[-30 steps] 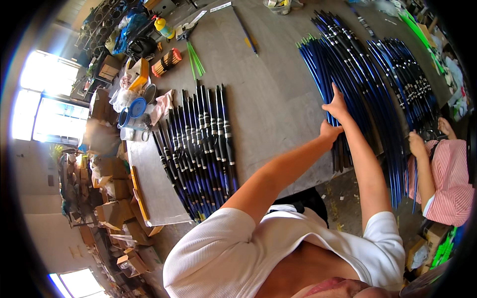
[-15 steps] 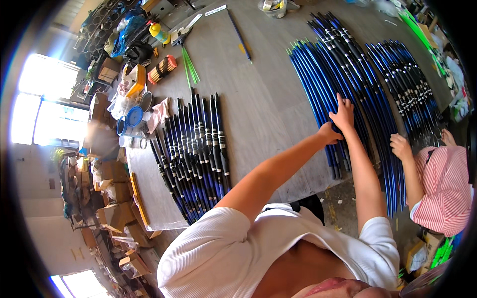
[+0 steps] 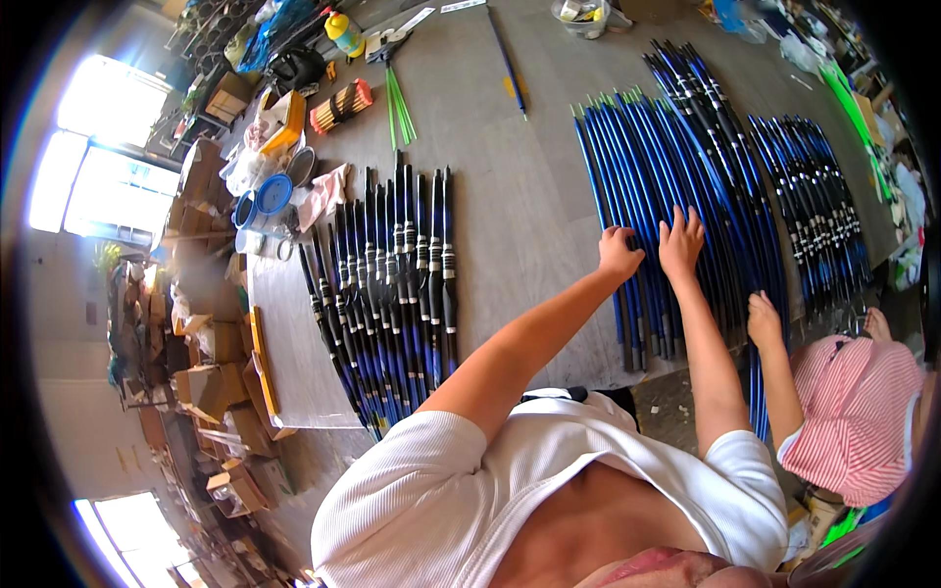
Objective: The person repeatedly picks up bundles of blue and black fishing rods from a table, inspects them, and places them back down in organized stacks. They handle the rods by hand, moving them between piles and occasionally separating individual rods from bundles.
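A row of blue rods with black lower ends, like fishing rod sections, lies side by side on the right of the table. My left hand is over the row's left side, fingers curled around something dark that I cannot make out. Beside it my right hand lies on the middle rods, fingers spread and holding nothing. Next to this row is a bundle of black-and-blue rods with pale bands. A co-worker's hand touches the rods at the near right.
More banded rods lie in a group on the left of the grey table. A further bundle is at the far right, by the co-worker's striped sleeve. Green sticks, a yellow spray bottle and a clear tub stand farther back.
My hands have moved apart, the left one toward the left edge of the row. The blue rods lie more spread out. The co-worker's hand has shifted left, and the view has turned slightly.
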Available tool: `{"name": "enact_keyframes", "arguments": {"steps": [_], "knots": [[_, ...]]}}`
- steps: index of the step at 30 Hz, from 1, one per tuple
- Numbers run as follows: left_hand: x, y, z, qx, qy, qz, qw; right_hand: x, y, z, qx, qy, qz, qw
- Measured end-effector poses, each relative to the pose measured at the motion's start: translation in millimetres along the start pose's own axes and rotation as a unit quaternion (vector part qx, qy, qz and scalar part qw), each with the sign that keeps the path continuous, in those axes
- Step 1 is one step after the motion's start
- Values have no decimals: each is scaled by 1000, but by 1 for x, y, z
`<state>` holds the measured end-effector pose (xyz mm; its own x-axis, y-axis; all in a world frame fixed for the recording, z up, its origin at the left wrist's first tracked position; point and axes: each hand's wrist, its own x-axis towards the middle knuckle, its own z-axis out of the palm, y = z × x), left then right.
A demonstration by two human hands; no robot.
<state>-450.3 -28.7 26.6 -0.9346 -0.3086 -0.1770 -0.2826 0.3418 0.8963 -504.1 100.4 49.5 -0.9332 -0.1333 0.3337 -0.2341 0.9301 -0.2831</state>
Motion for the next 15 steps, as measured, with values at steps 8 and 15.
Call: {"name": "enact_keyframes", "arguments": {"steps": [8, 15], "knots": [[3, -71, -57, 85, 43, 83, 992, 48, -60, 23, 104, -27, -130, 986], [-58, -84, -172, 264, 188, 178, 929, 118, -164, 66, 140, -75, -202, 966]]}}
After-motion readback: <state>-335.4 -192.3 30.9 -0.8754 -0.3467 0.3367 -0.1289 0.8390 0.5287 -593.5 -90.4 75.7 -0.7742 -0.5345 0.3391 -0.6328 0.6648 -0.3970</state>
